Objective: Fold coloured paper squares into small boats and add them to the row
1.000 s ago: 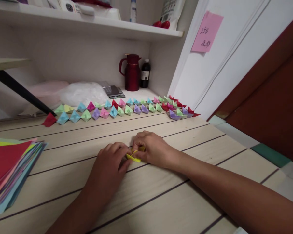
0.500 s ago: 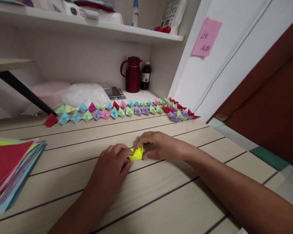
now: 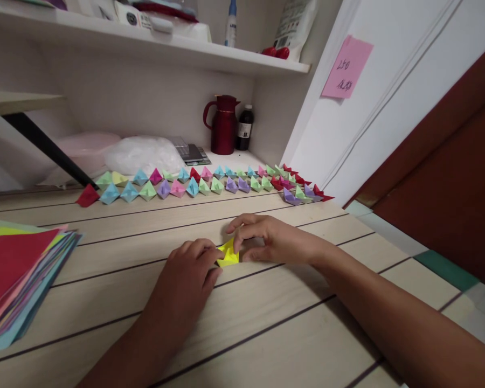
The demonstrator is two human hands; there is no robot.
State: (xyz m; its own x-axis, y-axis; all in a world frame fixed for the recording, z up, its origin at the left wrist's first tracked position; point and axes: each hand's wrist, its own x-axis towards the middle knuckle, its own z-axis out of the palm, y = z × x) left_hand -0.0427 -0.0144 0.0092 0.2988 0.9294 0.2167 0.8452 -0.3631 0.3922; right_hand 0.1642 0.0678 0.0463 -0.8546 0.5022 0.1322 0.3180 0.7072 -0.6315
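Observation:
A small folded paper boat [image 3: 228, 255], bright yellow, rests on the wooden tabletop between my hands. My left hand [image 3: 192, 269] grips its left end, with the index finger over the edge and the thumb low beside it. On the other side, my right hand [image 3: 267, 237] is curved with its fingers apart. One of its fingertips is at the boat's right side, while the thumb stays a little away from the paper. Beyond my hands, rows of colored paper boats [image 3: 178, 187] stand along the back of the table.
A stack of colored paper sheets [image 3: 16, 269] lies at the left. In the shelf behind are a dark red jug [image 3: 223, 126], a dark bottle [image 3: 244, 129] and a white plastic bag [image 3: 143, 155]. A pink note [image 3: 347, 67] hangs on the right wall.
The fingers of my right hand have lifted and spread away from the yellow boat's right side. My left hand keeps its hold. The whole view has shifted slightly.

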